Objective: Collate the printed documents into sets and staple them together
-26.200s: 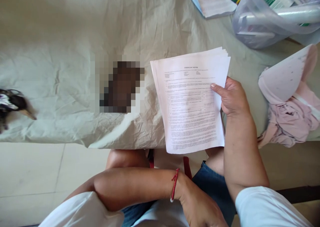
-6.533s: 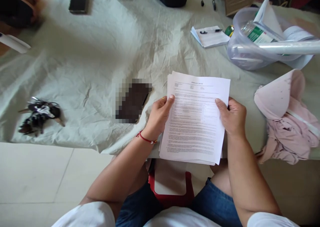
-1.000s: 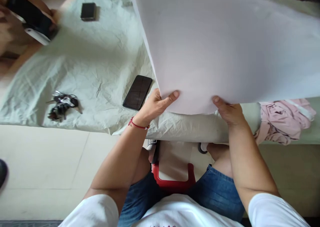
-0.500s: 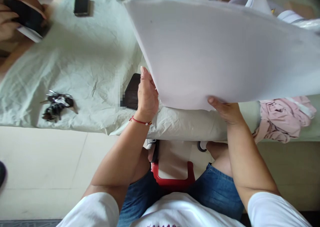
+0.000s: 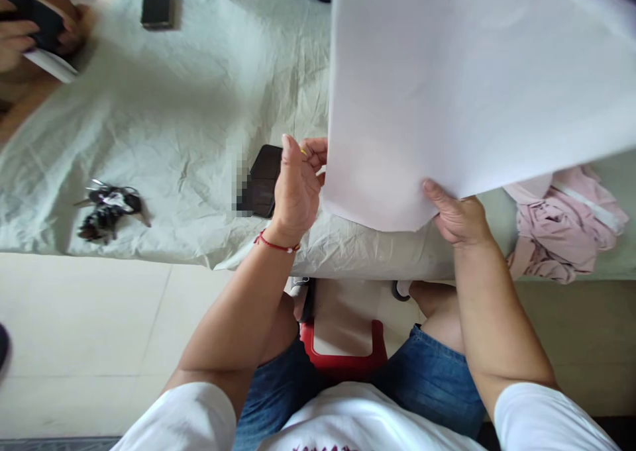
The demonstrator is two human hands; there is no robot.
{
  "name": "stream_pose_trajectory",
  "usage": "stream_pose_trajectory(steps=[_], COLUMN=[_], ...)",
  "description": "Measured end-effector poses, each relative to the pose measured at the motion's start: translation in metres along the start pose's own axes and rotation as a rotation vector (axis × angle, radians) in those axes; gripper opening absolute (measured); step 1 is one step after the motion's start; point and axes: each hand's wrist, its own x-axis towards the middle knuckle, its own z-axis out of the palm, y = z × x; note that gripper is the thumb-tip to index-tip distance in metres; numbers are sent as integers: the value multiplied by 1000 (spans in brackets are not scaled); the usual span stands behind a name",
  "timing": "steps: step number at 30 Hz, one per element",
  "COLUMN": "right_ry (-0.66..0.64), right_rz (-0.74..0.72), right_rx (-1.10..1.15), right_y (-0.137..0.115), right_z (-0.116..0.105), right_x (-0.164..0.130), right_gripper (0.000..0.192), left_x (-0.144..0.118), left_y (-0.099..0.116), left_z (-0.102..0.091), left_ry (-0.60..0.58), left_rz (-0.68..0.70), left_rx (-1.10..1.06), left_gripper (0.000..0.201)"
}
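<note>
A stack of white papers [image 5: 447,93] is lifted up over the table, its blank side toward me, hiding most of the right half of the table. My right hand [image 5: 460,216] grips its lower edge, thumb on the near face. My left hand [image 5: 298,186], with a red string on the wrist, is at the stack's left edge, its fingers curled onto that edge. A dark phone [image 5: 263,179] lies on the cloth just behind my left hand.
A wrinkled pale cloth [image 5: 199,106] covers the table. A bunch of keys [image 5: 106,209] lies at the left, a small black box [image 5: 158,8] at the back. Pink fabric [image 5: 571,219] sits at the right. Another person's hands [image 5: 30,27] hold something dark at top left. A red stool [image 5: 345,358] is under me.
The papers have swung upright and shifted right. My left hand went from flat against the stack's edge to fingers curled on it. My right hand keeps its grip.
</note>
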Motion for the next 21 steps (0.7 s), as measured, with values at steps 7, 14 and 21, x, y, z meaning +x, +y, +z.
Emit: stream_pose_trajectory(steps=[7,14,21], right_ry=[-137,-170,18], right_rz=[241,301,72], right_rx=[71,83,-31], right_y=[-4,4,17], right_z=[-3,-3,-10], right_x=[-7,-9,6], right_gripper=[74,67,57], left_x=[-13,-8,-14], left_y=[2,-11,-17], left_z=[-7,-4,1], left_ry=[-231,-180,-220], left_rz=[-214,-438,-506], left_rx=[-115,-160,-193], left_gripper=[64,59,62])
